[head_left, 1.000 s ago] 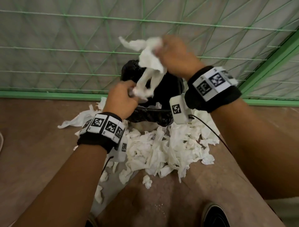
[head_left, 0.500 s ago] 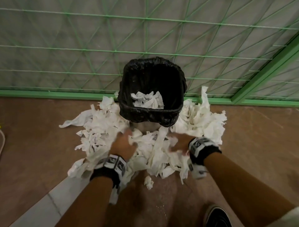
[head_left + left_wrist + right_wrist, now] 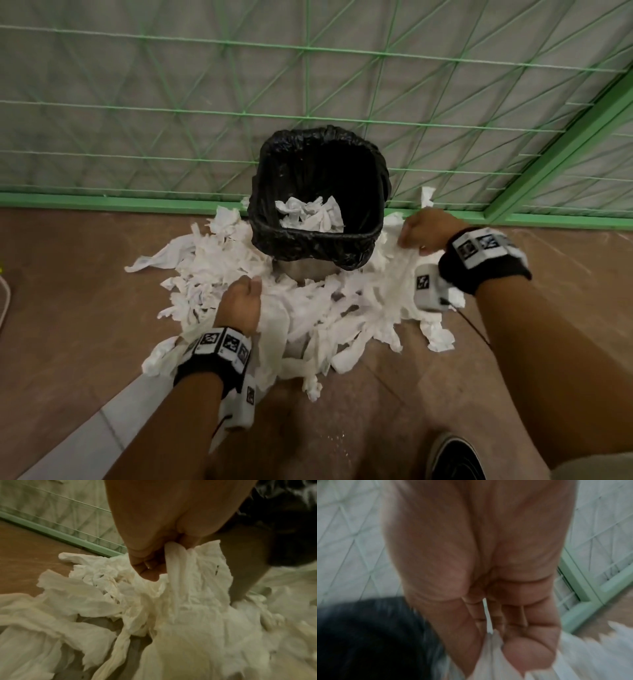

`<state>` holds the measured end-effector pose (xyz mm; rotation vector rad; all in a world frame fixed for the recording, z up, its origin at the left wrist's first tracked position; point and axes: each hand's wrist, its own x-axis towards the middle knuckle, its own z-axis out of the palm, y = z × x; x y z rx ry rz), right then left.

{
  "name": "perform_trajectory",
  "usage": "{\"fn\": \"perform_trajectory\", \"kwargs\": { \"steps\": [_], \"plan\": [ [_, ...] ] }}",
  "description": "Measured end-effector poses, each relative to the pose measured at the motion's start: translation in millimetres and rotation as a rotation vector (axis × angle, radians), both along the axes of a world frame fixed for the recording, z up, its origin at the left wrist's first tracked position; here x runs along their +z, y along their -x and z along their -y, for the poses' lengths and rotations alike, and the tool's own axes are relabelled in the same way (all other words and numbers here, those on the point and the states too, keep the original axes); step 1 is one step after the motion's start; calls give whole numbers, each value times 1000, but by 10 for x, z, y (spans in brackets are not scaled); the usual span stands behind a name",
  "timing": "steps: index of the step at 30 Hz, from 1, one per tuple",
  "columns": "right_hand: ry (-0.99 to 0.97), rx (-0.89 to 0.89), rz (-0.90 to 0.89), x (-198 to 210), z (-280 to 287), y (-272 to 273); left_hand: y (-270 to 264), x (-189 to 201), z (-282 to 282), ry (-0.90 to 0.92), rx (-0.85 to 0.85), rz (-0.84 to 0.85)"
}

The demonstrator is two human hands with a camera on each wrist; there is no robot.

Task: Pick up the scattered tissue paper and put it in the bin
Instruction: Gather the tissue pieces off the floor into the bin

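Note:
White torn tissue paper (image 3: 308, 308) lies heaped on the floor around a bin lined with a black bag (image 3: 373, 192); a few crumpled pieces (image 3: 310, 214) lie inside it. My left hand (image 3: 241, 299) is down in the pile in front of the bin, its fingers curled round a bunch of tissue (image 3: 176, 563). My right hand (image 3: 423, 231) is at the bin's right side, fingers closed on tissue (image 3: 489, 653) that trails down to the pile. In the blurred right wrist view the black bag (image 3: 368, 635) sits just left of the hand.
A green metal frame with wire mesh (image 3: 308, 102) stands right behind the bin, its base rail (image 3: 102, 202) along the floor. My black shoe (image 3: 455, 459) is at the bottom right. A pale floor strip (image 3: 113, 428) runs at lower left.
One second ago both hands held tissue over the bin and dropped it in. They then went down into the pile; now the right hand has moved out to the bin's right side, gripping tissue.

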<state>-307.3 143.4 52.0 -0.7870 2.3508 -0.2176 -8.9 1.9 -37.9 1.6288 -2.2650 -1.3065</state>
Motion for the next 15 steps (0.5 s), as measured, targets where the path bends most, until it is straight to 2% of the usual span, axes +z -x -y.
{"fn": "perform_trajectory", "kwargs": {
  "steps": [2, 4, 8, 10, 15],
  "plan": [
    [70, -21, -24, 301, -18, 92, -5, 39, 78, -50, 64, -47],
    [115, -5, -53, 583, -25, 149, -30, 50, 107, -20, 56, -97],
    [72, 114, -101, 1015, -15, 133, -75, 28, 104, 71, -65, -14],
    [9, 144, -116, 1068, -13, 88, -60, 30, 100, 72, -152, 65],
    [-77, 135, -150, 942, -71, 107, -42, 113, 144, -76, -410, 446]
  ]
}}
